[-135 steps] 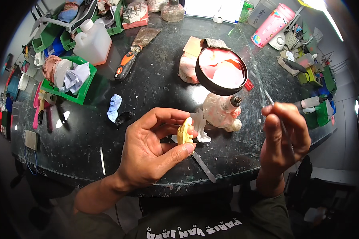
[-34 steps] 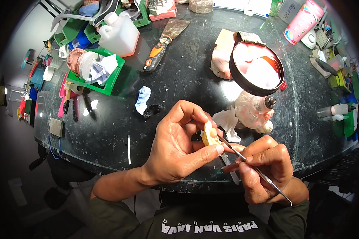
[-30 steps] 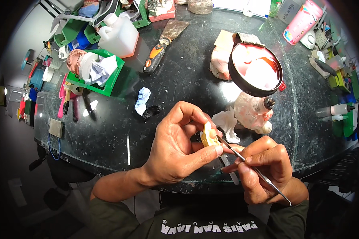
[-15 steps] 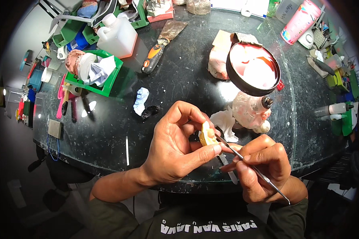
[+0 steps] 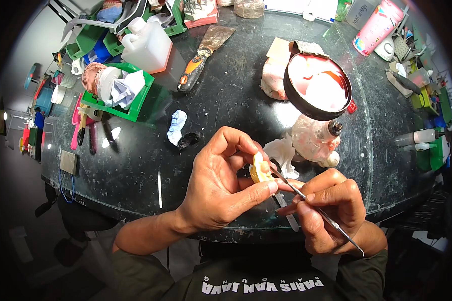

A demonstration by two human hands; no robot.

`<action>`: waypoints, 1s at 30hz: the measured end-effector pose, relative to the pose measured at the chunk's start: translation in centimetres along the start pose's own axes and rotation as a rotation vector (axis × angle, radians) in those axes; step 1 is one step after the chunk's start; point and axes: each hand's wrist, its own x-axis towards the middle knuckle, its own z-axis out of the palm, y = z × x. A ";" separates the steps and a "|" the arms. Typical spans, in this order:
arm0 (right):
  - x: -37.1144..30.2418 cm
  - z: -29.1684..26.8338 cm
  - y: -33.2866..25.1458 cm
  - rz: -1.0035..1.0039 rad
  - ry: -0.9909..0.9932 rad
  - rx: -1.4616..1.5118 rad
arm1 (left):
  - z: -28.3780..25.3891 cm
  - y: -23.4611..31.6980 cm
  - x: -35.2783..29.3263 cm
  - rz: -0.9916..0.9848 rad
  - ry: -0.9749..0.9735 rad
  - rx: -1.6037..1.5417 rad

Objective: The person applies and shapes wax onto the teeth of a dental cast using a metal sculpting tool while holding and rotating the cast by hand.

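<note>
My left hand [image 5: 218, 183] pinches a small yellow dental cast [image 5: 260, 169] between thumb and fingers, above the near part of the dark bench. In my right hand [image 5: 331, 208] a thin metal dental carver [image 5: 322, 213] is held like a pen. Its far tip is at the right side of the cast; whether it touches cannot be made out. The carver's hooked other end points down toward me. Below the hands lies a flat metal blade [image 5: 286, 213], partly hidden. A blue toothed impression piece [image 5: 176, 127] and a black lump [image 5: 189, 141] lie beyond my left hand.
A round dark pan with pink contents [image 5: 319, 85] stands ahead, near a squat bottle with a black nozzle [image 5: 314, 139] and crumpled tissue [image 5: 282, 153]. Farther left are a putty knife [image 5: 206, 57], a plastic jug [image 5: 146, 47] and a green box [image 5: 130, 114] holding casts.
Both hands keep their grips on the cast and the carver. The carver's tip has shifted very slightly at the cast; the things on the bench stay put.
</note>
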 end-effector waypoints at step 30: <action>-0.1 0.6 0.0 0.026 0.051 0.055 | -0.1 0.3 0.1 0.002 0.049 0.035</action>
